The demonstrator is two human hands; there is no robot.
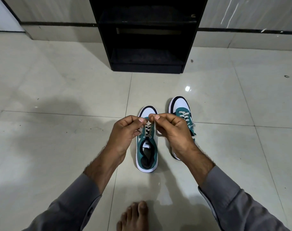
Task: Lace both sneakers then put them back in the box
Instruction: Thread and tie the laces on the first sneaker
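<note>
Two teal-and-white sneakers stand on the tiled floor, toes pointing away from me. The left sneaker [147,154] sits between my hands, its pale lace [147,130] crossed over the tongue. My left hand [125,130] pinches one lace end at the sneaker's left side. My right hand [171,130] pinches the other end above the toe. The right sneaker [181,110] lies just beyond my right hand, laced, with my wrist hiding its heel part.
A black open shelf unit [147,47] stands against the wall straight ahead, about one tile beyond the sneakers. My bare foot [135,217] rests on the floor at the bottom centre. Glossy pale floor tiles [58,90] spread to both sides.
</note>
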